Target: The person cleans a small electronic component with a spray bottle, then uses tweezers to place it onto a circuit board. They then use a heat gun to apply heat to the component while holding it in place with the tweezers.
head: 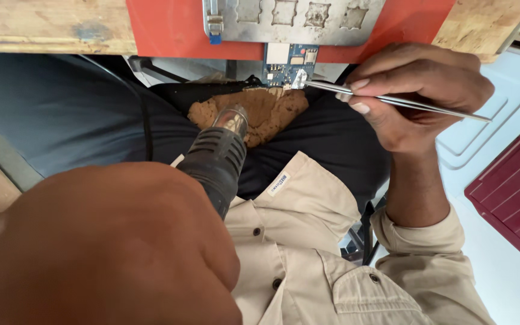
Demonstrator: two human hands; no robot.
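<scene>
1. Head view: my left hand is clenched round the handle of the black hot-air gun, its nozzle aimed up toward the small blue circuit board that sticks out under the metal plate on the orange mat.
2. My right hand pinches steel tweezers; their tips grip a small silvery part at the board's lower edge.
3. To do this well, I judge I should steady the nozzle on that part and lift gently, without prying.
</scene>
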